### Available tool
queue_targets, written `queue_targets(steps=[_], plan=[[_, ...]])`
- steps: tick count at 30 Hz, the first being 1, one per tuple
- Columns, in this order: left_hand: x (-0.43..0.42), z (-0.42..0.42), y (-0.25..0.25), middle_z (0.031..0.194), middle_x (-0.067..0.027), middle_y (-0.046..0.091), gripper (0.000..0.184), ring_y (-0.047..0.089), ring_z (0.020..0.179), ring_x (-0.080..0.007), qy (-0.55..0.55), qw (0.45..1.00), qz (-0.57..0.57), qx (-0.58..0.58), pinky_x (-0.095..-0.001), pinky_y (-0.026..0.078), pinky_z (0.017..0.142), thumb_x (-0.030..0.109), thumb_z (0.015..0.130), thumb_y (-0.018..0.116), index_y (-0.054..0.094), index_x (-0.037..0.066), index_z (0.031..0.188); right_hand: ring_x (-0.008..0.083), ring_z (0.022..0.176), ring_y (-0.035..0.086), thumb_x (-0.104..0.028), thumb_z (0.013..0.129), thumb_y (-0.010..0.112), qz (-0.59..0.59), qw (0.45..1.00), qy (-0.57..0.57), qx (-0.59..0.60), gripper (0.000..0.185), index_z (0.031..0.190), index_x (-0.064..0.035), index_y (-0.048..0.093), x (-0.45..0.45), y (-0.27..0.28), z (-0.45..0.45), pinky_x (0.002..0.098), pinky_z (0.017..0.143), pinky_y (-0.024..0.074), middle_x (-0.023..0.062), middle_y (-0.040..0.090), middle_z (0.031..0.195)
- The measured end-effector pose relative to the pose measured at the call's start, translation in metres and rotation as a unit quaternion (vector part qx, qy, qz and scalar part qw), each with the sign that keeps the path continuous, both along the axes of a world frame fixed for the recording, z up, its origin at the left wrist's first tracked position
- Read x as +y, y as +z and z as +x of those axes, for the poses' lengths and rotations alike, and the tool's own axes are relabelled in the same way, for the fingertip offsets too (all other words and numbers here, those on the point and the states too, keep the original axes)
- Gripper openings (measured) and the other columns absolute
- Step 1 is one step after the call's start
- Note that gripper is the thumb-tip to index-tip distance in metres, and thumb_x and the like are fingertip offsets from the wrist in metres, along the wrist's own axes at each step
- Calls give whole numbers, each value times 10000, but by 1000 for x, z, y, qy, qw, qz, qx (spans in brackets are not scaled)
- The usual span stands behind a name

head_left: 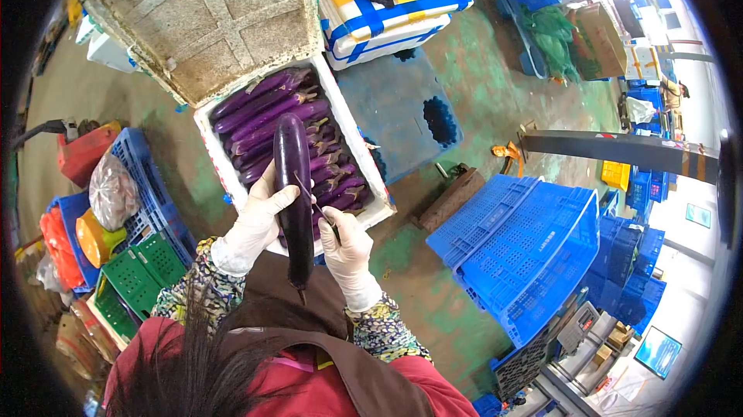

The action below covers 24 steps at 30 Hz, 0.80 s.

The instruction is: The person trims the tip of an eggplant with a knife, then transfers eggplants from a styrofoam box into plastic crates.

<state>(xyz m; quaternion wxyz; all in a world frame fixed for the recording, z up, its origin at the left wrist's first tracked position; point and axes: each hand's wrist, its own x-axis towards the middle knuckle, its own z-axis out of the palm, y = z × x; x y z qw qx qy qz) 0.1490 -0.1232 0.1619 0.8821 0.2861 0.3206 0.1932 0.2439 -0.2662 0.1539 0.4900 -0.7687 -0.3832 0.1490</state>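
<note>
My left hand (259, 220), in a white glove, is closed around a long, dark purple eggplant (293, 162). The eggplant is held lengthwise above an open foam box (352, 111), its stem end toward my body. On the other side, my gloved right hand (346, 254) pinches a thin, narrow tool (313, 199) whose tip lies against the eggplant's skin; its exact kind is too small to tell. Inside the box lie many more eggplants (267, 119), packed in rows, partly hidden by the held one and my hands.
A dirty foam lid (209, 15) leans at the box's far side. Beyond it stands a taped white foam box (395, 11) by a blue-grey plastic platform (402, 107). Blue crates (518, 247) are at right; a green crate (139, 274) is at left. A grey post (611, 152) stands farther right.
</note>
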Motion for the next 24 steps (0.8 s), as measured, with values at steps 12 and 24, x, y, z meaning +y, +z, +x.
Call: queue_targets(steps=[12,24], plan=[[-1,1,-2,1098,-136,619,455,652,926,-246,0,1000,-8,7,-378,559,827,139,906,651,434,59,1298,224,682,623,-33,843,704,-5,1000,-15,-5,228,1064,-25,647,0,-1,-1,290,628,495,105,631,789],[-1,-4,-3,1101,-124,619,572,642,909,-207,1,998,-66,-1,-343,552,844,42,892,638,383,76,1402,177,695,611,-25,863,681,41,995,17,88,197,1053,12,648,1,-8,-11,274,667,491,96,647,815]])
